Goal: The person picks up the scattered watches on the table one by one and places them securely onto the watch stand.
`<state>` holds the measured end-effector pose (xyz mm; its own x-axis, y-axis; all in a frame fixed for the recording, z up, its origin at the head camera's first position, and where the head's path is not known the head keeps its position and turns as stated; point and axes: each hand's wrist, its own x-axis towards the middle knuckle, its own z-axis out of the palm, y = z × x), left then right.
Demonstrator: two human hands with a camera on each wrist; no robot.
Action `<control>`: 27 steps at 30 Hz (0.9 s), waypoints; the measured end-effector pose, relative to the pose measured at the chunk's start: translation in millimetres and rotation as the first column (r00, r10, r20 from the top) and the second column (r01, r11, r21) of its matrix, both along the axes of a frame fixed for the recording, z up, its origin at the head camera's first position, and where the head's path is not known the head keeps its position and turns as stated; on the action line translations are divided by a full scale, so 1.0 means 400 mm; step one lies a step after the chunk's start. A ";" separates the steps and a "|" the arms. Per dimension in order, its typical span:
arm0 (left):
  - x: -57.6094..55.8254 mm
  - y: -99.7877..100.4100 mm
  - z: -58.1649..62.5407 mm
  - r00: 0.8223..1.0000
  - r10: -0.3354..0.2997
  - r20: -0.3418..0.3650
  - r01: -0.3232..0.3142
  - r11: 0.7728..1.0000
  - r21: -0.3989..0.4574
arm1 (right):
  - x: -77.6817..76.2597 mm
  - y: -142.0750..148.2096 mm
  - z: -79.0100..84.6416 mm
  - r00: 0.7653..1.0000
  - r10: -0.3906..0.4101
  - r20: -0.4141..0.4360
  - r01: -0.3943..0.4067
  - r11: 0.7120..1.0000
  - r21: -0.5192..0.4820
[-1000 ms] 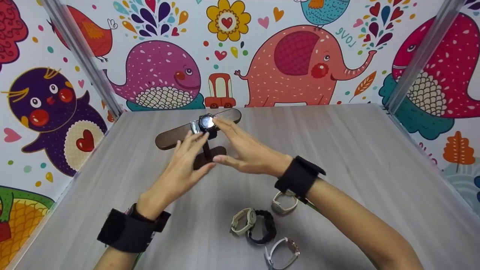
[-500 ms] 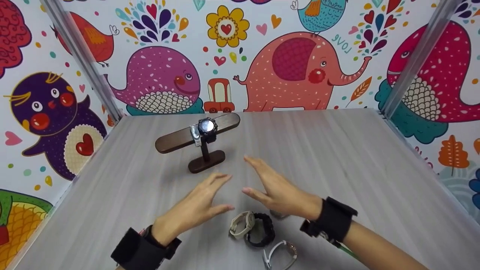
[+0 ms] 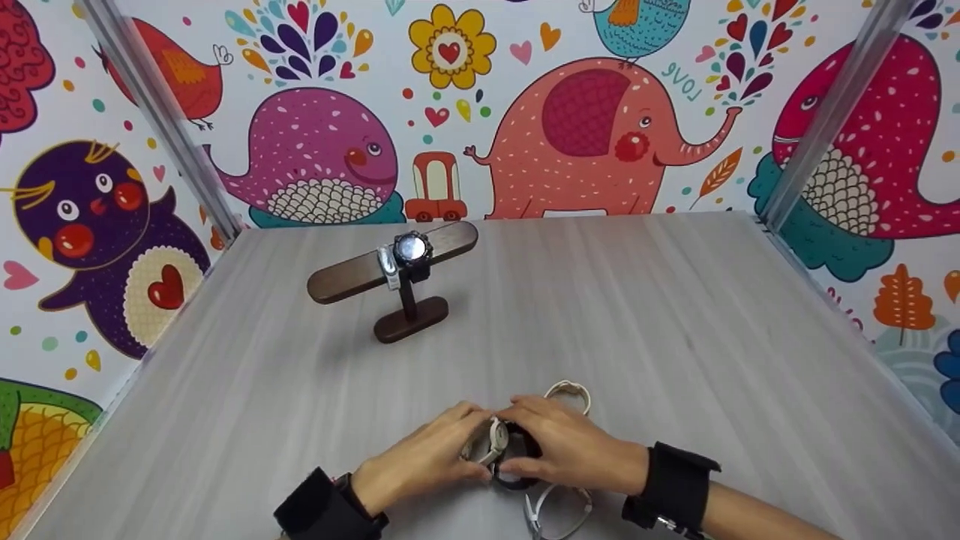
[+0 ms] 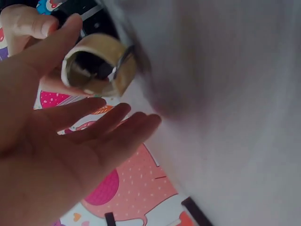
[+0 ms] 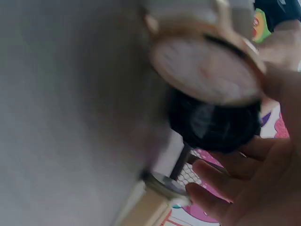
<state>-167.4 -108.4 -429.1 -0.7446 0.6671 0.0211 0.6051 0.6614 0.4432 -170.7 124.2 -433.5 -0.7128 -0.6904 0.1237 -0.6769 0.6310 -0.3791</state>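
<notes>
Low in the head view, my left hand (image 3: 431, 454) reaches around the left side of a beige watch (image 3: 497, 439). The left wrist view shows its loosely extended fingers (image 4: 117, 134) beside the beige strap (image 4: 106, 47), not curled round it. My right hand (image 3: 574, 446) spreads over a black watch (image 3: 514, 484) touching the beige one. Its fingers (image 5: 211, 176) lie relaxed behind the black watch (image 5: 214, 122) in the right wrist view; its thumb is hidden there. A white-strapped watch (image 3: 534, 516) with a rose-gold case (image 5: 254, 61) lies nearer me.
Another cream watch (image 3: 571, 388) lies beyond my right hand, partly covered. Farther back on the grey table (image 3: 637, 315) stands a dark wooden watch stand (image 3: 341, 283), carrying a silver watch (image 3: 388, 268) and a black round watch (image 3: 412, 247). Printed walls close off the back and sides.
Both hands have left the stand and its black watch, coming back toward me and down to the loose watches. The stand keeps both its watches.
</notes>
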 end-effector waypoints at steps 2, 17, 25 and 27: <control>0.002 0.004 -0.009 1.000 0.003 -0.008 -0.003 1.000 0.003 | -0.002 -0.006 -0.008 0.999 0.008 -0.051 -0.009 1.000 -0.021; -0.006 0.010 -0.001 1.000 -0.007 0.021 0.005 0.996 0.084 | -0.020 -0.018 0.005 0.992 0.030 -0.124 -0.041 0.996 -0.084; -0.004 0.008 0.006 0.999 0.030 -0.038 -0.022 0.979 0.202 | -0.021 -0.019 0.018 0.982 0.012 -0.187 -0.044 0.984 -0.170; -0.003 0.009 0.006 0.996 0.062 -0.068 -0.044 0.971 0.236 | -0.022 -0.022 0.022 0.978 0.003 -0.210 -0.044 0.981 -0.191</control>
